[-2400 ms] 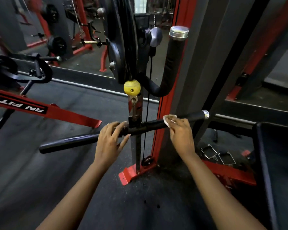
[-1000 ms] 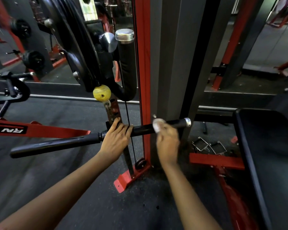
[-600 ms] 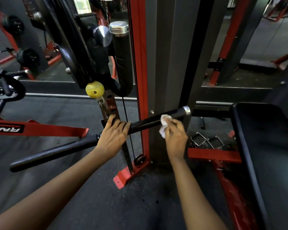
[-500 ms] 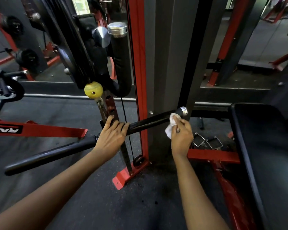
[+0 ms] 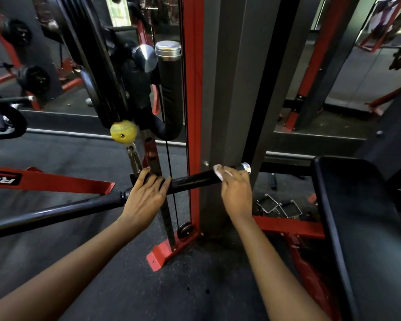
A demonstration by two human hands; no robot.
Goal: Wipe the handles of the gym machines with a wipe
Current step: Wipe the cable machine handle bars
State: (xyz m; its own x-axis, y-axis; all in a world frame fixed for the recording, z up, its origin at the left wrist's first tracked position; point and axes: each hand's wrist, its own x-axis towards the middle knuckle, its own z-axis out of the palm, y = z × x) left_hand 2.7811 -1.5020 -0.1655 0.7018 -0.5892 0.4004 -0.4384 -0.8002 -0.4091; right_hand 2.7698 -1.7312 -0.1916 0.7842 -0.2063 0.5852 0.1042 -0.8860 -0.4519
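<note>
Bar [image 5: 195, 180] slopes lower-left to upper-right, left hand [image 5: 146, 195] gripping its middle, right hand [image 5: 236, 191] clutching wipe [image 5: 218, 170] round its right end.

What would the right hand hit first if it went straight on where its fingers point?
Likely the grey column just behind the bar, which the right hand grips through the wipe; the gap is hard to judge.

Mostly black, red and grey, with small bright spots
Black bar [image 5: 195, 179], white wipe [image 5: 218, 171], yellow ball [image 5: 123, 132], red upright [image 5: 193, 89], grey column [image 5: 236, 89].

Yellow ball [image 5: 123, 131]; blk pad [image 5: 368, 228], poss. bench, rt.
</note>
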